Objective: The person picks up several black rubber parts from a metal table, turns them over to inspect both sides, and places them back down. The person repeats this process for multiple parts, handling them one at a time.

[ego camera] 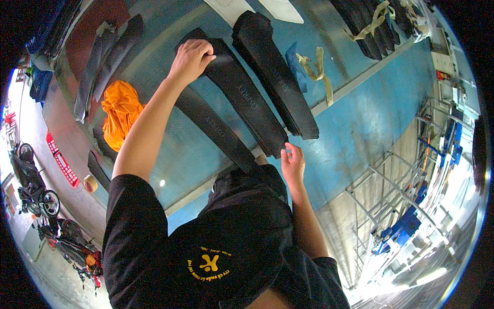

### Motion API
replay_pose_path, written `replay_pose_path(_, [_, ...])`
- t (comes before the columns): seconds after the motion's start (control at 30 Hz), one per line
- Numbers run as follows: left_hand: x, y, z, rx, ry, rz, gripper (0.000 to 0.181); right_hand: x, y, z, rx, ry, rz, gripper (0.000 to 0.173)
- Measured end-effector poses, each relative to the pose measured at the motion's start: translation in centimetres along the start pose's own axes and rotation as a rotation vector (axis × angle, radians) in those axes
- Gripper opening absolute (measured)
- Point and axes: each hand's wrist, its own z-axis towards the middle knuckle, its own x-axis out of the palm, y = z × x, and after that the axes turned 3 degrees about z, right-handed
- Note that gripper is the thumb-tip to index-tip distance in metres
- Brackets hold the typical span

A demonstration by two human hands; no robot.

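Observation:
Before me on a blue table lie long black strips, apparently fabric, bearing the maker's name Osprey. My left hand [192, 58], fingers curled, rests over the far end of the single strip [214, 125] and beside the middle stack [247, 96]; whether it grips a strip is hidden. My right hand [294, 164] is beside the near right corner of the middle stack, thumb and fingers slightly apart, with nothing seen between them. A second stack [278, 77] lies farther right, apart from the middle one. The single strip's near end reaches my black clothing.
Orange cloth [121, 114] lies left of my left forearm, with dark strips [104, 63] beyond it. A tape roll [90, 183] is at left. Pale fabric ties [322, 75] and more bundled black strips [364, 31] lie right. Metal frames [389, 185] stand beyond the table.

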Motion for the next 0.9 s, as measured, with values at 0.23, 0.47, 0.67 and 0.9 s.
replay_pose_path(0.23, [-2.4,-8.0,-5.6,0.151,0.195,-0.121,0.016,0.3,1.5,1.1,-0.167,-0.061,-0.050,0.054])
replay_pose_path(0.47, [-6.5,-14.9,-7.1,0.365,0.221,-0.287,0.017,1.3,6.6,6.0,-0.392,-0.068,-0.058,0.084])
replay_pose_path(0.67, [-8.6,-12.6,-4.2,0.308,0.096,-0.170,0.012,2.2,6.7,11.1,-0.360,0.139,-0.035,0.059])
replay_pose_path(0.9, [-4.7,-3.7,-0.1,-0.187,0.133,-0.267,0.022,2.1,4.3,10.9,-0.128,0.252,-0.068,0.023])
